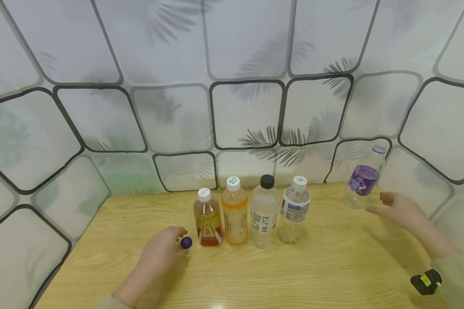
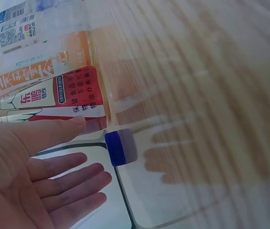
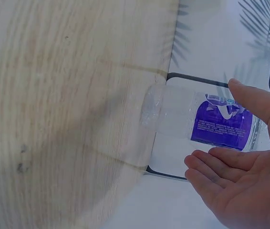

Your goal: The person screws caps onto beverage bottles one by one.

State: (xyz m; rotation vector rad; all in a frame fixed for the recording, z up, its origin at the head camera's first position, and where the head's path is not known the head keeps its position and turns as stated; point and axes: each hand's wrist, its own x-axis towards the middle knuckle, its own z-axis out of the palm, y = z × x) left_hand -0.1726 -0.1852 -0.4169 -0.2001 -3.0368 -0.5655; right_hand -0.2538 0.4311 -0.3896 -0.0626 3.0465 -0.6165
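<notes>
Close to the table's left part, my left hand reaches toward a blue-purple bottle cap. In the left wrist view the cap sits on the wood just past the spread thumb and fingers. A clear bottle with a purple label stands uncapped at the back right. My right hand is beside it, thumb and fingers apart. The right wrist view has the bottle's purple label between thumb and fingers, with no grip on it; whether the skin touches it cannot be told.
In a row mid-table stand a red-brown drink bottle, an orange-labelled bottle, a black-capped clear bottle and a white-capped clear bottle. Behind the wooden table rises a patterned wall.
</notes>
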